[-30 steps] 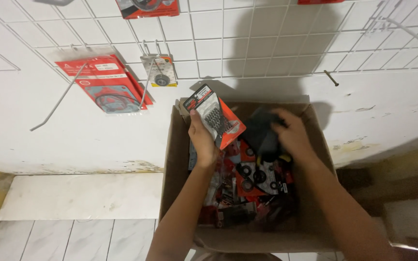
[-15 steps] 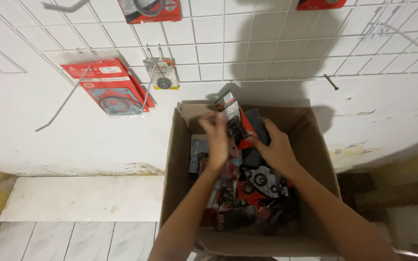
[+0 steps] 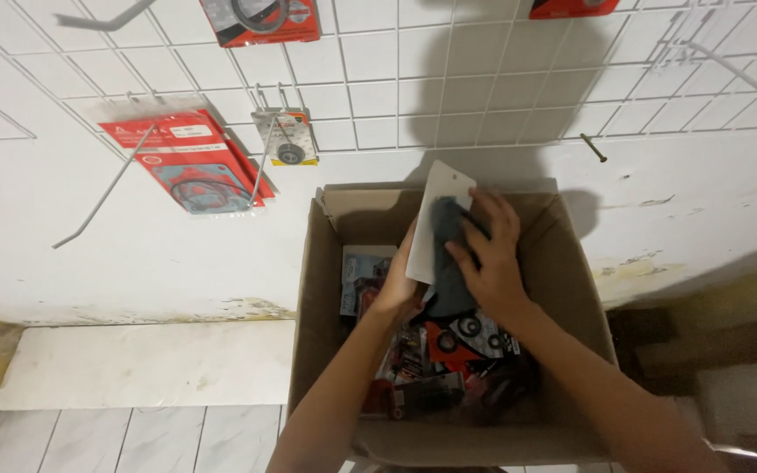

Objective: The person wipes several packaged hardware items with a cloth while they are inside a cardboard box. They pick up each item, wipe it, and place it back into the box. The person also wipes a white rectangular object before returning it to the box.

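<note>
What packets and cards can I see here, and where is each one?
White card: held by both hands over the box, rectangular, plain back.
Red packets: on a wall hook, left; flat, dark ring inside.
Small packet: hook beside them, yellow-edged.
Red packet: top of grid.
Loose packets: in the cardboard box, red and black.

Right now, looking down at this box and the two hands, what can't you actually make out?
- Front of the white card, head view: only its blank back shows.
- The dark thing under the right hand: fingers cover it; kind unclear.
- Left hand: its fingers are hidden behind the card.
- Bottom of the cardboard box: buried under packets and arms.
- Top red packets: cut by the upper edge.
</note>
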